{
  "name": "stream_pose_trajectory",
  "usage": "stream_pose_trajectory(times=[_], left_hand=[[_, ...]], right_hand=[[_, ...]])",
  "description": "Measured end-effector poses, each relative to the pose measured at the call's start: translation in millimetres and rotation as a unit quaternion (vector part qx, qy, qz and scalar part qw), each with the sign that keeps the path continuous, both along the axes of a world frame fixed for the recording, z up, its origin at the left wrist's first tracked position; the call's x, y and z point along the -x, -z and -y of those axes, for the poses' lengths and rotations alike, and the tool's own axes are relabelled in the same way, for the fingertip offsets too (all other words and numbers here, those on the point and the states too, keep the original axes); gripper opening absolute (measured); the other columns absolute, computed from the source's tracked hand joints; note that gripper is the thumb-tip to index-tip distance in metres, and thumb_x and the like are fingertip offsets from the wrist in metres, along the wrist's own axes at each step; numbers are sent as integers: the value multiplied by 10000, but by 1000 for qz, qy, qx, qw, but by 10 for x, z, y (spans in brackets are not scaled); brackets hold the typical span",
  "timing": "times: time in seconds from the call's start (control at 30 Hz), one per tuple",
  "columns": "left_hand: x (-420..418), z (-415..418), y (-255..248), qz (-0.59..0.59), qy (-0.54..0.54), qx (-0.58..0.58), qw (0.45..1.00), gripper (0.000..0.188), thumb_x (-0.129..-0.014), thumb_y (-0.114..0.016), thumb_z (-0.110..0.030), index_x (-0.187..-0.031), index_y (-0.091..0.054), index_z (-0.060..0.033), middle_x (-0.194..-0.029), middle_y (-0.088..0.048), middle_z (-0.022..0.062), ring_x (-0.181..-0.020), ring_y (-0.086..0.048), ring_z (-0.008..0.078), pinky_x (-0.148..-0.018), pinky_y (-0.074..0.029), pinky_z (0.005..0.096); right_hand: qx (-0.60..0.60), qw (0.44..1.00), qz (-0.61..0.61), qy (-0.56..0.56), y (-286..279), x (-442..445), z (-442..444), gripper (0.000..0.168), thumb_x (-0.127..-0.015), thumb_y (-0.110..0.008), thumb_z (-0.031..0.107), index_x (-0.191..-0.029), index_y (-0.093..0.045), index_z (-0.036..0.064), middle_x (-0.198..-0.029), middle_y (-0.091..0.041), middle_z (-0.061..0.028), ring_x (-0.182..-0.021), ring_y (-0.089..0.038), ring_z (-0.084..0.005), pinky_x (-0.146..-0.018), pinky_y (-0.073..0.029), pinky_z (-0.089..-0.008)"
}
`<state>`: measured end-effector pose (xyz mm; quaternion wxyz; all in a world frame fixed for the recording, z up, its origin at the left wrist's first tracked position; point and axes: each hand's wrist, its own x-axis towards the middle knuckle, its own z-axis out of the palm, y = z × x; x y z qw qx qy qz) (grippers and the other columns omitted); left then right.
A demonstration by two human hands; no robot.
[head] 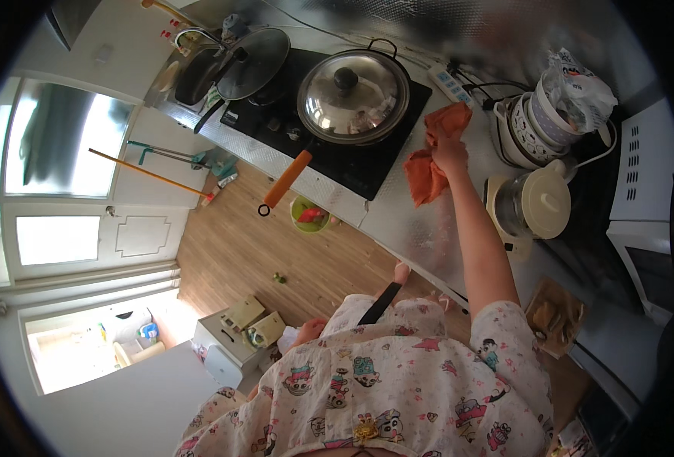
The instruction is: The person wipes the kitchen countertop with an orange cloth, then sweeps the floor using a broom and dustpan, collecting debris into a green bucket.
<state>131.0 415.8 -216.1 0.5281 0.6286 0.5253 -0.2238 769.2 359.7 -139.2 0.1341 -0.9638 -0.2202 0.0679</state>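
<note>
My right hand (448, 149) presses on a crumpled orange cloth (426, 178) on the metallic-looking countertop (391, 228), just right of the black stove top (365, 171). Its fingers are bunched in the cloth, which spreads out on both sides of them. Low at my side, beside my printed top, is my left hand (310, 331); its fingers look curled, and whether it holds anything cannot be made out. A large pan under a domed steel lid (355, 108) stands on the stove, its orange handle (288, 180) sticking out over the counter's front edge.
A power strip (450, 84) lies behind the cloth. Stacked bowls (534, 123) and a glass kettle with a cream lid (536, 203) stand to the right. Further left are a glass-lidded pan (254, 64) and the sink (197, 77). A green bin (309, 216) stands on the floor below the counter.
</note>
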Motion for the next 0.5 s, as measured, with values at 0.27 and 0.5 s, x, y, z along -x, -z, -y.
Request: stream_pose_trajectory(times=[0.27,0.5], left_hand=[[1035,302,576,-37,-10,6,999,265,-868,-588,-227,-1049,-670,-51,-905,-699,73,-818,-642,166,-735,-502,309],[549,69,415,-32,26,2,999,262,-867,-594,-230,-1040,-673,-49,-898,-700,67,-802,-642,163,-724,-502,310]], right_hand=[[-141,933,-326,54,-239,1562,-282,446,-955,-424,289,-1333,-363,61,-1122,-546,-272,-945,-599,-404,-801,-493,-493],[-133,944,-72,-292,-144,2597,302,557,-772,-673,272,-1297,-493,314,-1288,-438,-249,-995,-594,-380,-821,-508,-465]])
